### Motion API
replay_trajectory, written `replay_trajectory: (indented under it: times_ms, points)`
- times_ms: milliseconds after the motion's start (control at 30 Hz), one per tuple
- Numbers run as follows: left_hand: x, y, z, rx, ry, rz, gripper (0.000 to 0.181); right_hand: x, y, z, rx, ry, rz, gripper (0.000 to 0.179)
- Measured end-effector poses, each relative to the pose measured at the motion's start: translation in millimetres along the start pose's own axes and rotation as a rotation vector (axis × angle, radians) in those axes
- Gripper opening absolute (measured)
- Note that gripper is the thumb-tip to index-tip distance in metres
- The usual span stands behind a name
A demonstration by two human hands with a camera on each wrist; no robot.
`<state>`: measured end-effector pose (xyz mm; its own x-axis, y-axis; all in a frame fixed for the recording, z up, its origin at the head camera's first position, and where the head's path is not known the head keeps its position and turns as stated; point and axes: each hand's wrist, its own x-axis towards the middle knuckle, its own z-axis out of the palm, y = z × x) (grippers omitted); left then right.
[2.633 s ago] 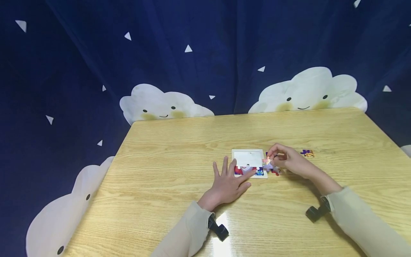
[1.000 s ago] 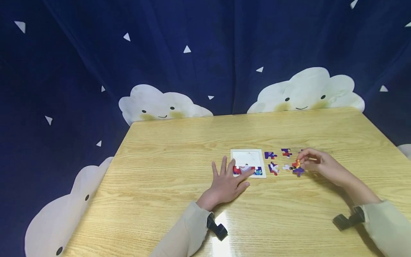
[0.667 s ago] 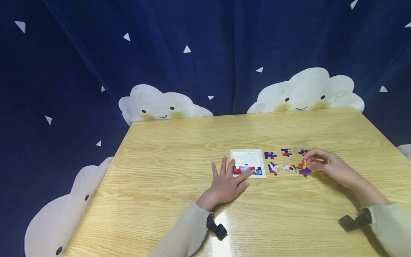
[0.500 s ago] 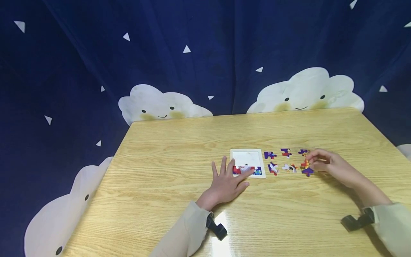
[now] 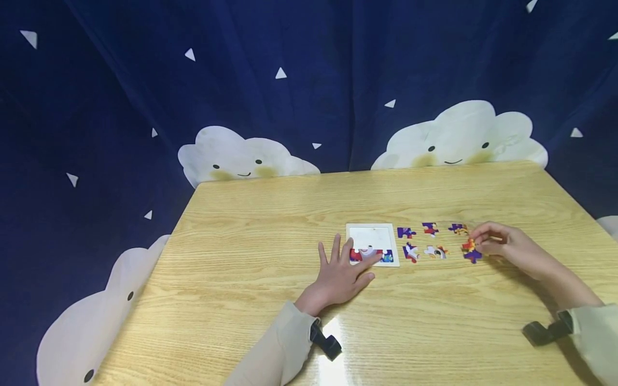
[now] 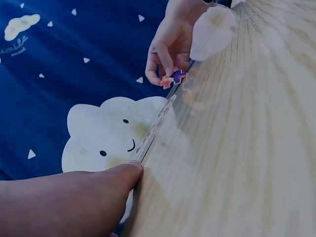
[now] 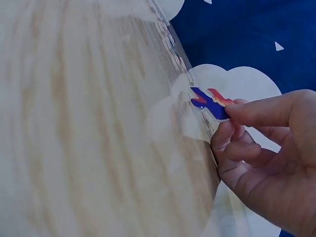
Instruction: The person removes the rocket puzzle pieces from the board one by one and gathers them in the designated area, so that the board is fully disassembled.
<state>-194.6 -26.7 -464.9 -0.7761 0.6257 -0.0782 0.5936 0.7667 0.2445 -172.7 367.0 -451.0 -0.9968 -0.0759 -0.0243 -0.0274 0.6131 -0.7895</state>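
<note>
My right hand [image 5: 514,247] pinches a purple, red and orange puzzle piece [image 5: 471,251] between thumb and fingertips, at the right end of the loose pieces. The right wrist view shows that puzzle piece [image 7: 211,103] tilted, raised off the tabletop. My left hand [image 5: 338,276] lies with fingers spread on the near left side of a white-framed puzzle tray [image 5: 372,225], forefinger and thumb over its lower edge. Along the tray's bottom sits a row of joined pieces [image 5: 369,254] in red, grey-white and blue; its upper part shows bare white.
Several loose puzzle pieces lie in two rows right of the tray, among them a blue one [image 5: 406,232] and a white-and-orange one [image 5: 435,252]. The wooden table [image 5: 270,214] ends at a dark blue curtain [image 5: 299,107] with clouds.
The right hand has moved from beside the tray rightward past the loose pieces, carrying a puzzle piece and uncovering the others. The left hand stays where it was on the tray.
</note>
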Motion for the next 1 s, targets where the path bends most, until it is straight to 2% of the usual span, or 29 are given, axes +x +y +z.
replay_trajectory:
  times_ms: [100, 300, 500, 700, 1000]
  points:
    - [-0.1, -0.4, 0.0, 0.004, 0.001, -0.001, 0.048, 1.1, -2, 0, -0.034, -0.001, 0.005, 0.022]
    - [1.7, -1.4, 2.7, -0.003, 0.001, -0.004, 0.047, 5.4, -3, 3, -0.140, 0.004, -0.061, 0.019]
    - [2.4, -2.2, 3.9, 0.004, 0.003, -0.009, 0.047, 8.3, -1, 6, -0.172, -0.006, -0.112, 0.017]
    - [3.6, -2.9, 5.0, 0.005, -0.005, -0.022, 0.047, 10.5, -5, 8, -0.212, -0.036, -0.084, 0.018]
    - [3.7, -2.7, 5.5, 0.010, -0.014, -0.032, 0.048, 9.5, -7, 11, -0.261, -0.018, -0.122, 0.011]
